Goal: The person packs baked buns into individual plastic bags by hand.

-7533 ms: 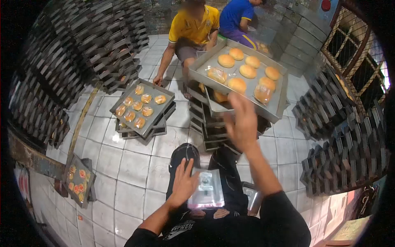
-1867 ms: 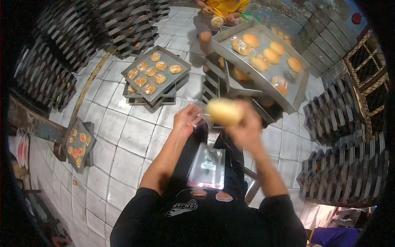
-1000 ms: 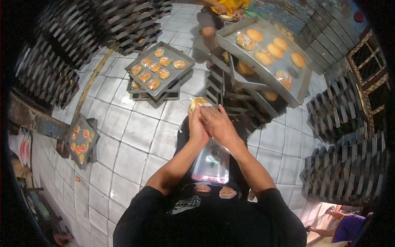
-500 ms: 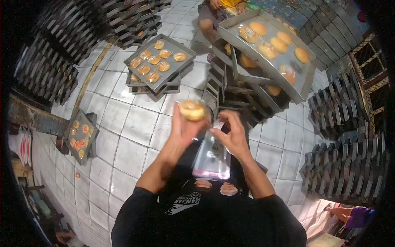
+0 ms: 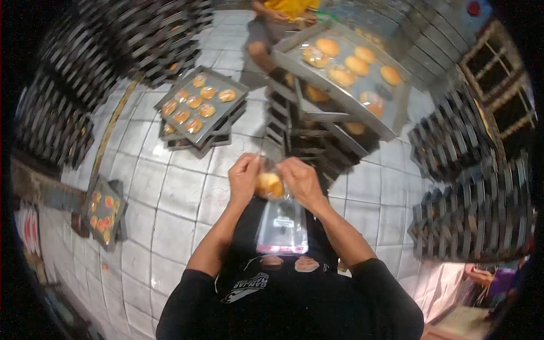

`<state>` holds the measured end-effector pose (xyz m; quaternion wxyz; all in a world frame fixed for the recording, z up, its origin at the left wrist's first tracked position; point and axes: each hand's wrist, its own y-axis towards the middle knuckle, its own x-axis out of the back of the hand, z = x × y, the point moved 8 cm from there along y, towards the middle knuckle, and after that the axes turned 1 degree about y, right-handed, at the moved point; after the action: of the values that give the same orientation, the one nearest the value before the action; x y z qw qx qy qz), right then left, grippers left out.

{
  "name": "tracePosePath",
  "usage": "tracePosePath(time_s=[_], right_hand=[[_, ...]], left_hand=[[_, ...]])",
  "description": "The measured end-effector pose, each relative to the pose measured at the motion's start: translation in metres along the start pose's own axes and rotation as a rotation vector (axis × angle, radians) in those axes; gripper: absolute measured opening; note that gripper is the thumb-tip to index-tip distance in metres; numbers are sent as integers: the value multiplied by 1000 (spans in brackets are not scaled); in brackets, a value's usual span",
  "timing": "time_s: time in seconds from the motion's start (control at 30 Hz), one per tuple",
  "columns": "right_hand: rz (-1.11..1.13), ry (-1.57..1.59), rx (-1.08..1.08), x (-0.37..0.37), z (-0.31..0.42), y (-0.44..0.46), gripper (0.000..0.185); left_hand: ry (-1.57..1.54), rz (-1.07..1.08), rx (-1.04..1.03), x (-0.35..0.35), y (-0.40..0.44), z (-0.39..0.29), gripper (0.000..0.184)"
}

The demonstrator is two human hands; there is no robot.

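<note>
My left hand and my right hand are raised close together in front of my body, fingers closed in a pinch. Between them hangs a round golden bun, apparently inside a clear plastic bag whose top edge my fingertips grip; the film is blurred and hard to make out. Just below the bun, a stack of flat clear plastic bags with a pink lower edge lies against my black clothing. Part of the bun is covered by my right fingers.
A tray of buns tops a tall stack at front right, and a lower tray of wrapped buns sits front left. Another tray is at far left. Stacked dark trays line the sides. A person in yellow sits beyond.
The bun has moved from my open left palm to hanging between both hands. My left fingers have closed and my hands have drawn nearer each other. The view has shifted slightly.
</note>
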<state>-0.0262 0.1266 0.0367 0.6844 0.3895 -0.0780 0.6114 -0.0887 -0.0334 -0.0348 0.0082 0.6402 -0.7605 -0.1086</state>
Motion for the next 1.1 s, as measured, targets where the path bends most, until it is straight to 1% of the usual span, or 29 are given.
tracePosePath(time_s=[0.03, 0.1, 0.13, 0.17, 0.2, 0.23, 0.3, 0.33, 0.37, 0.4, 0.43, 0.47, 0.5, 0.53, 0.57, 0.6, 0.63, 0.67, 0.7, 0.73, 0.77, 0.83, 0.9, 0.93, 0.97, 1.0, 1.03, 1.07, 1.1], right_hand=[[-38, 57, -11, 5, 13, 3, 25], [-76, 83, 22, 23, 31, 16, 28], [-91, 120, -119, 18, 6, 19, 31], [-103, 165, -266, 13, -20, 22, 34], [-74, 421, -536, 7, -47, 21, 38], [-54, 545, -644, 2, -66, 20, 38], [-9, 562, -598, -8, -67, 1, 37], [28, 581, -612, -16, -69, -20, 37], [113, 589, -736, -29, -77, -47, 36], [196, 586, -848, -42, -80, -69, 35], [171, 670, -947, -49, -73, -88, 31], [201, 750, -1046, -64, -76, -114, 30], [226, 828, -1148, -77, -82, -134, 30], [225, 830, -1153, -79, -78, -133, 30], [113, 1003, -1135, -80, -68, -133, 31], [-14, 1171, -1096, -73, -60, -127, 33], [-43, 1167, -1079, -60, -60, -117, 33], [-93, 1105, -934, -35, -60, -97, 32], [-146, 1039, -798, -6, -56, -78, 31], [-223, 683, -605, 44, -48, -55, 29], [-287, 321, -419, 97, -33, -31, 27], [-530, -75, -184, 183, -6, 0, 24], [-581, -441, -77, 230, 16, 15, 24], [-628, -847, 3, 238, 37, 14, 28], [-567, -691, -188, 240, 29, 6, 32], [-490, -527, -373, 229, 22, -11, 36], [-412, -406, -311, 204, 12, -27, 35], [-292, -361, -236, 166, -2, -49, 36], [-103, -227, -340, 123, -3, -67, 39]], left_hand=[[-13, 34, -5, -8, -2, -15, 25], [-258, -78, 281, -6, -7, -15, 23], [-249, -58, 298, -7, -4, -10, 23], [-198, -119, 277, 0, 0, -5, 22], [-149, -187, 240, 9, 3, -2, 22], [-138, -191, 246, 17, -2, 1, 22], [333, -221, -143, 39, -8, -29, 21], [233, -211, -45, 45, -22, -21, 22], [255, -235, -24, 60, -39, -10, 22], [253, -128, 66, 64, -54, 18, 24], [242, -18, 155, 64, -69, 44, 26], [295, 17, 288, 67, -80, 67, 27], [297, 12, 295, 67, -78, 63, 27], [133, 8, 409, 63, -73, 61, 27], [-33, 10, 527, 56, -73, 61, 27], [-146, 39, 494, 46, -62, 56, 22], [-149, 67, 480, 34, -49, 50, 22], [-275, 82, 421, 20, -35, 40, 21], [-399, 101, 370, 5, -25, 27, 20], [-473, 52, 339, -11, -15, 13, 19], [-526, 22, 305, -28, -6, -6, 24], [-289, 51, 260, -42, -1, -20, 34], [213, 274, 168, -47, -21, -9, 43], [464, 362, -3, -51, -37, -16, 52], [660, 425, -362, -56, -58, -31, 56], [915, 461, -378, -59, -75, -38, 54], [1107, 486, -397, -56, -89, -33, 48], [1087, 481, -415, -47, -98, -23, 42], [1074, 488, -426, -38, -106, -11, 36]])
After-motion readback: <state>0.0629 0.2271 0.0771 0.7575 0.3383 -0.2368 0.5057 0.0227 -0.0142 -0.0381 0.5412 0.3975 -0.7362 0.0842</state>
